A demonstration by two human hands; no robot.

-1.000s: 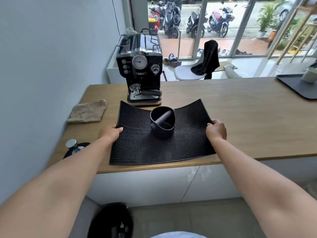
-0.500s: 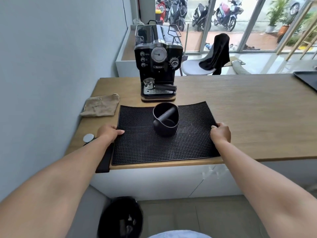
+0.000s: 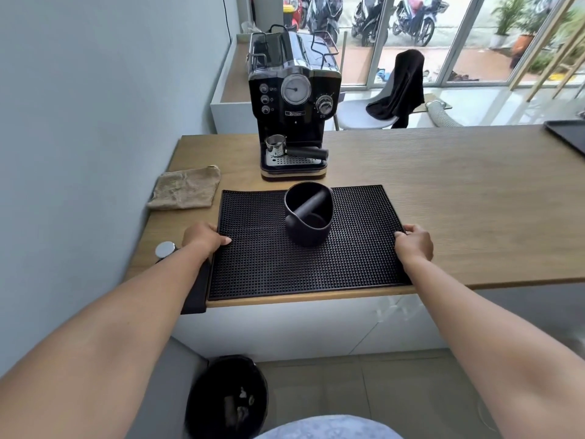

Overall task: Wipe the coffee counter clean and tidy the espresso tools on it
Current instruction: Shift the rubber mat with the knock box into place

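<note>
- The wooden counter (image 3: pixel 443 191) runs wide to the right and ends against the wall on the left; most of its right stretch is bare, which leaves room to wipe there.
- The espresso machine (image 3: pixel 294 99) stands at the back edge, its drip tray facing the person, so the working zone in front of it stays reachable.
- The black rubber bar mat (image 3: pixel 285 264) lies flat just in front of the machine, its near edge almost level with the counter's front edge, probably to square it with the machine.
- The left hand (image 3: pixel 202 239) pinches the mat's left edge, thumb on top and fingers tucked under; the right hand (image 3: pixel 414 243) grips the right edge the same way. Holding both sides keeps the mat level, so its load does not tip.
- The knock box (image 3: pixel 308 213) sits upright on the mat, a little behind its middle, riding along with it.
- The beige cloth (image 3: pixel 186 191) lies folded near the wall, just left of the mat, untouched and handy for wiping.
- The portafilter (image 3: pixel 292 148) rests across the drip tray, handle pointing right.
- A tamper (image 3: pixel 165 249) stands by the left wrist on a dark pad; its base is hidden by the forearm, so I cannot tell how it sits.
</note>
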